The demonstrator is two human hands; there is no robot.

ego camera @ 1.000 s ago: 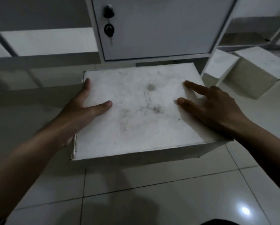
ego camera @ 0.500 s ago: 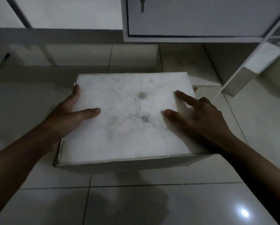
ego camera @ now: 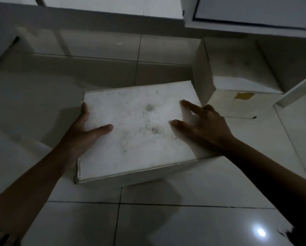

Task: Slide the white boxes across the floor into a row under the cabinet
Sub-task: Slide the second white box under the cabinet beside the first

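Seen from above on a glossy pale tiled floor [ego camera: 166,221]: a flat, scuffed white rectangular cardboard box [ego camera: 138,132], lying with its far right corner just beside, perhaps touching, a second white cardboard box [ego camera: 237,86] that carries a small tan tape patch [ego camera: 244,96] on its top. Second box set under the white cabinet [ego camera: 237,20], in shadow; scuffed box mostly out in front of the cabinet, only its far edge near the shaded strip. Left hand [ego camera: 81,134] clasped on the scuffed box's left edge, thumb laid on the lid, fingers wrapped down the side and mostly hidden. Right hand [ego camera: 203,128] spread on the lid near the right edge, index finger straight and pointing forward, thumb pressed flat, remaining fingers bent over the edge; exact grip there hard to make out. Bright light spot reflected [ego camera: 260,232] in the tile at lower right.
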